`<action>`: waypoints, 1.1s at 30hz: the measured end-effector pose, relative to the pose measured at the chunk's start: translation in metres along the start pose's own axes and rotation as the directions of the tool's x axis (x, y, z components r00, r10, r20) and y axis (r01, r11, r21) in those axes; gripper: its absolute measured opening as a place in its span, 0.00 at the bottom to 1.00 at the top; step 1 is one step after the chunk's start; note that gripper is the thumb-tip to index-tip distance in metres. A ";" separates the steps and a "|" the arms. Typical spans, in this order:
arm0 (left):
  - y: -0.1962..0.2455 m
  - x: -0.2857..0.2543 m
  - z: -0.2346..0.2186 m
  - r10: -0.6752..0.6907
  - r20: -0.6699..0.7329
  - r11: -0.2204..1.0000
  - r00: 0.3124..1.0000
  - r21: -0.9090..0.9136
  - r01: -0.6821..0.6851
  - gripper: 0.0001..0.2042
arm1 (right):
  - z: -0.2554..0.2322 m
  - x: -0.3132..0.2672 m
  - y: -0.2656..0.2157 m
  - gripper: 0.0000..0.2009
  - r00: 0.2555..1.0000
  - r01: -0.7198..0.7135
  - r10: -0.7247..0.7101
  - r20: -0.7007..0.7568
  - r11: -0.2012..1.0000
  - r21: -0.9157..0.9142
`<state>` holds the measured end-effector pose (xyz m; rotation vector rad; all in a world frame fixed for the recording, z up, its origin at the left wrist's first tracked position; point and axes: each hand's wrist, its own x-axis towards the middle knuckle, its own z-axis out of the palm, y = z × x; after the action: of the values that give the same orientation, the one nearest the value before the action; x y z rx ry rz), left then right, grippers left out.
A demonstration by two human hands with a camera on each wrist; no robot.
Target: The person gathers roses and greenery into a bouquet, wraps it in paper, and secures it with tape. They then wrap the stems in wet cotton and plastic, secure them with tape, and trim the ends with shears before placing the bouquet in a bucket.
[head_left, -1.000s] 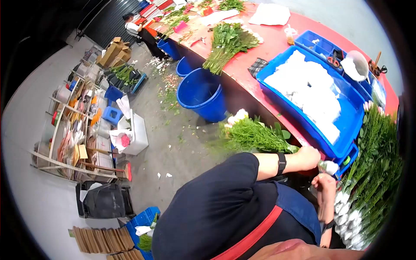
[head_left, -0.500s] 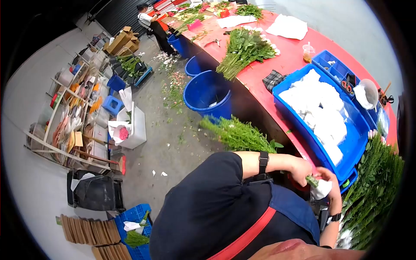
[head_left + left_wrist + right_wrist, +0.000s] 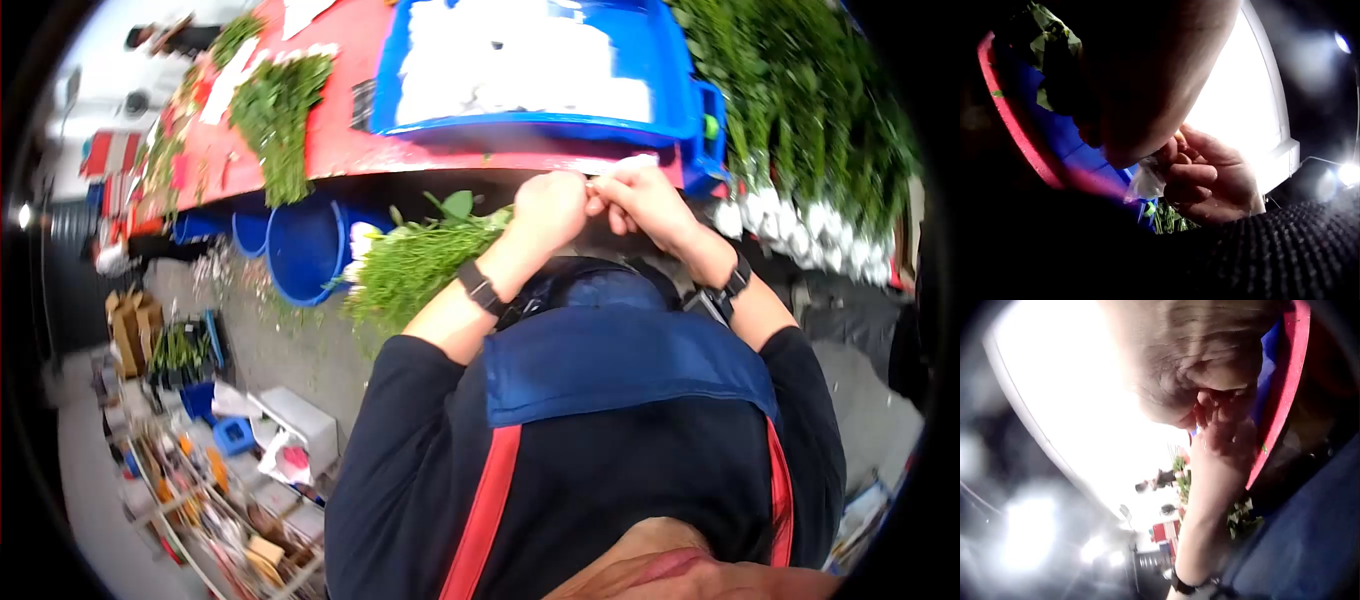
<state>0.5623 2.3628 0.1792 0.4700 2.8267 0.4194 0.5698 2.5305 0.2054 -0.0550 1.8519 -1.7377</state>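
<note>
My left hand [image 3: 552, 212] grips a bunch of flowers [image 3: 425, 262]. Its pale blooms point left, and its green stems run under the left forearm. Close against it, the right hand [image 3: 645, 200] has curled fingers meeting the left at the stem end. Translucent plastic [image 3: 1146, 181] shows beside the right fingers in the left wrist view, and they pinch it. Most of the stem end is hidden behind the hands. Both hands are just off the front edge of the red table [image 3: 345, 160], below a blue tray [image 3: 520, 125] of white wads.
At the right lie many green stems [image 3: 790, 110] with white-wrapped ends [image 3: 825, 235]. Another bunch [image 3: 285, 115] rests on the table at left. Blue buckets [image 3: 300, 255] stand on the floor beside it, with a white bin [image 3: 305, 415] and cluttered shelves [image 3: 190, 490] farther back.
The head view has swung round to face the table. The white-wrapped stem end, visible half a second ago, is now covered by the hands, whose fingers have come together.
</note>
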 end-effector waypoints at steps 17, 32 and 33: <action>0.158 0.017 -0.029 0.736 0.116 0.524 0.666 0.524 -0.671 0.28 | -0.067 -0.104 0.059 0.10 0.910 0.092 -0.355 -0.216 0.680 -0.727; 0.160 0.035 -0.015 0.759 -0.157 0.651 0.632 0.181 -0.737 0.23 | -0.401 -0.300 0.101 0.13 -0.167 -0.485 -0.580 -0.797 0.752 -0.446; 0.148 0.031 -0.008 0.713 -0.152 0.701 0.684 0.170 -0.693 0.23 | -0.428 -0.303 0.112 0.13 -0.176 -0.524 -0.577 -0.797 0.741 -0.420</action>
<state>0.5724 2.5062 0.2280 1.6580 2.7474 0.4798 0.6718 3.0568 0.2063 1.5836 3.5968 -0.5223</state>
